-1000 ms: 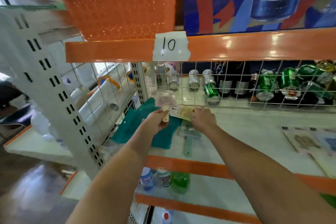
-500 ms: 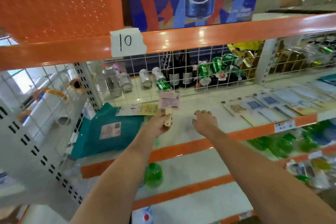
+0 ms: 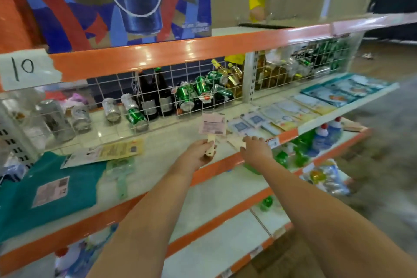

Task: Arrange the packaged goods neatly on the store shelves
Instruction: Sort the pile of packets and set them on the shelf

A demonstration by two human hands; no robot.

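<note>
My left hand (image 3: 199, 153) grips the cream handle of a small packaged item with a pink card (image 3: 212, 123), held upright over the white shelf (image 3: 171, 142). My right hand (image 3: 256, 148) reaches over the shelf's front edge with its fingers on a pale flat packet (image 3: 235, 141); whether it grips the packet is unclear. To the left lie a yellow flat package (image 3: 119, 150), a green-handled packaged tool (image 3: 120, 171) and a teal package (image 3: 56, 185). A row of flat light-blue packages (image 3: 291, 111) runs along the shelf to the right.
A wire grid (image 3: 171, 95) backs the shelf, with cans and dark bottles behind it. An orange rail with a "10" label (image 3: 24, 69) and a cola box (image 3: 126, 0) sit above. Green and blue bottles (image 3: 302, 146) fill the lower shelves.
The view has swung right along the shelf. My left hand has carried the pink-carded item rightward. My right hand has let go of the yellow package and reached to the pale packet.
</note>
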